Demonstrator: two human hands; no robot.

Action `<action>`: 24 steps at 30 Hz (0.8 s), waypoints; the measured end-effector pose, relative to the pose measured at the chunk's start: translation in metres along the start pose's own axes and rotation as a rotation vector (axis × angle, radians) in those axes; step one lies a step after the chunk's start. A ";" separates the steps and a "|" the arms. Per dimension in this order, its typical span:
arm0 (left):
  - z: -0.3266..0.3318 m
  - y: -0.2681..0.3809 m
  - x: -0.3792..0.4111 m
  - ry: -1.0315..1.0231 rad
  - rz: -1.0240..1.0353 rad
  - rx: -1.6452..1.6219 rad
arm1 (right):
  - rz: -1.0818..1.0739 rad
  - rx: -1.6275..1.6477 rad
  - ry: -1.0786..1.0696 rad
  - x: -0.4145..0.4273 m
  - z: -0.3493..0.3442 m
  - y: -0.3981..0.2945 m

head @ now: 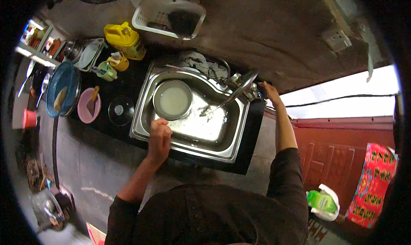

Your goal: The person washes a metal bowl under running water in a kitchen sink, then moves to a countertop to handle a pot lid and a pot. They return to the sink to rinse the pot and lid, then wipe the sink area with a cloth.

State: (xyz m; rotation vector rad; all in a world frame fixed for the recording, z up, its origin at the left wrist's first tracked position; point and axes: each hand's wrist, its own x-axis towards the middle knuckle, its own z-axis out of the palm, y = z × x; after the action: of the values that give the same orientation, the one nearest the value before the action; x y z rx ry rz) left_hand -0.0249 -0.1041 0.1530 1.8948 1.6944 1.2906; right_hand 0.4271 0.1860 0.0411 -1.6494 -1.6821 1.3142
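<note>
A round metal bowl [173, 115] with cloudy whitish liquid in it stands in the left part of the stainless steel sink [205, 129]. My left hand [160, 129] is by the bowl's lower left edge, over the near side of the sink, with its fingers curled; whether it touches or grips the rim I cannot tell. At the sink's right back corner, my right hand [271, 92] reaches beside the faucet [239, 92]; its fingertips are partly hidden, so a grip is unclear. Water appears to run from the spout into the sink. A grey cloth [200, 63] lies behind the sink.
Left of the sink are a glass lid [121, 110], a pink bowl [84, 113] with a knife or scraper, and a blue basin [56, 84]. Behind stand a yellow jug [123, 39], cups and a white plastic basket [147, 26]. A red door [340, 136] is at the right.
</note>
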 end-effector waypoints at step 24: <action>-0.064 0.207 0.086 0.105 0.584 -1.111 | -0.273 -0.710 -0.604 0.224 0.067 0.045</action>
State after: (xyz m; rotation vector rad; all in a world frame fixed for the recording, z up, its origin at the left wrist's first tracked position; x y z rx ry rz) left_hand 0.0513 -0.1035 0.3731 1.5732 0.1854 1.9551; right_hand 0.3519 0.3669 -0.0939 -1.3142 -2.8749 1.2189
